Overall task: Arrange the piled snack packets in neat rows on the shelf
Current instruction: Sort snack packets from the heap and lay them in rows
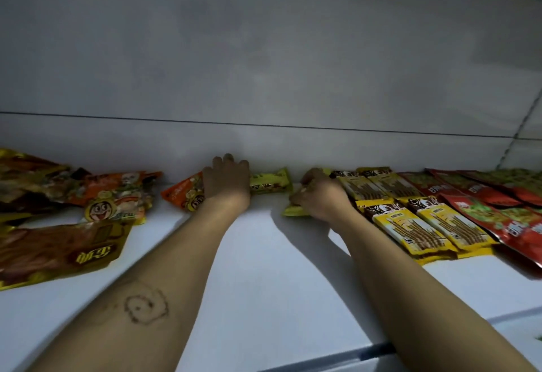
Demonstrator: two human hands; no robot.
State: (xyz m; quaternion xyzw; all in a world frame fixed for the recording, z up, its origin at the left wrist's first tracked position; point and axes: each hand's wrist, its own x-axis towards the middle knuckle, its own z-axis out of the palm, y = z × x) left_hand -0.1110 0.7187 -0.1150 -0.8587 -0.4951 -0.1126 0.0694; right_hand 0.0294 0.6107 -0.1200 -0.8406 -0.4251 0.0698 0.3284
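White laminate shelf (264, 260), dim light, both forearms reaching in over the front edge.

Near left: large brown-and-yellow foil packet (58, 250), lying flat and askew. It carries bold upside-down characters, too blurred to read with confidence.

Near right: yellow stick-snack packets (410, 225), already in rows two deep, with red foil packets (484, 216) just beside them. Print illegible.

Mid-shelf: right hand (322, 195) covers a small yellow foil packet (294, 210), fingers curled over its far end and holding it. The packet touches the left edge of the yellow rows.

Left hand (225, 179) lies palm down, fingers straight, across an orange foil packet (183, 194) and touches a yellow-green wrapped packet (271, 185) by the grey-white back wall (264, 63).

Far left: loose pile of orange cartoon-face packets (117, 198), unsorted.

Judgement: the step is seating the yellow packet as the next column. To do it well, square its long edge against its neighbour, match the front line, and press it flat before letting go. Sliding should avoid disturbing the finished rows.
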